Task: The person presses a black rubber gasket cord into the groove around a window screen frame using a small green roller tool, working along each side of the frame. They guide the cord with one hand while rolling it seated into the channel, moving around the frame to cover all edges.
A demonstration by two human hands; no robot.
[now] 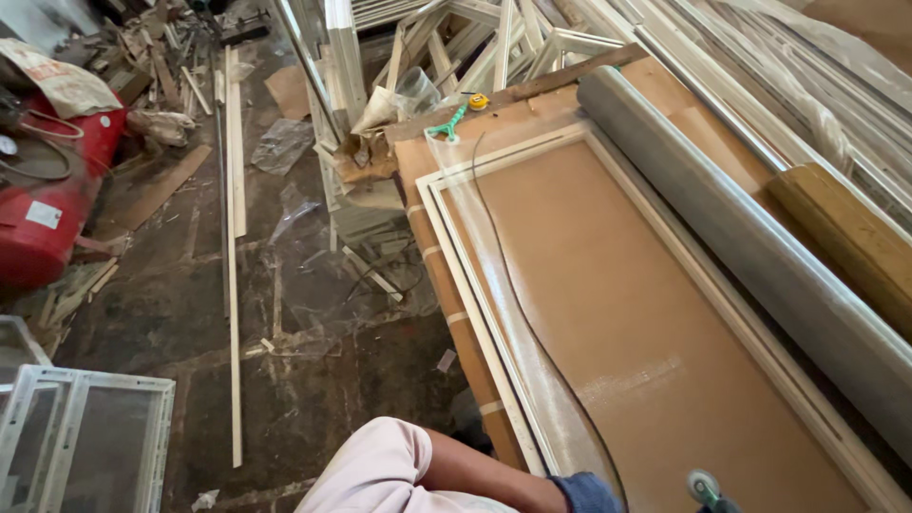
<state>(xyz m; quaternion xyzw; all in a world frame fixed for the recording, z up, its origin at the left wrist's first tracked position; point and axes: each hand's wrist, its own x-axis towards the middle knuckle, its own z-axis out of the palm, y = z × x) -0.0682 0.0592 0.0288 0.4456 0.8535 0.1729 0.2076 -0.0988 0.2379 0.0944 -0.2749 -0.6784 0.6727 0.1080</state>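
Note:
A white screen frame (456, 285) lies on a brown board table (646, 323), with clear mesh over it. A black spline cord (513, 285) curves along the frame's left side towards me. My left arm, in a pale pink sleeve, reaches in at the bottom. My left hand (584, 494) wears a blue glove, sits by the cord's near end, and is mostly cut off by the frame edge. At the bottom edge shows a small green-wheeled roller tool (704, 488); whatever holds it is out of view. My right hand is not visible.
A grey roll of mesh (741, 237) lies along the table's right side, beside a wooden block (845, 237). White frames (446, 47) are stacked behind. A green-handled tool (446, 123) and yellow tape measure (479, 101) lie at the far end. Red tank (47, 209), strips and scraps cover the floor.

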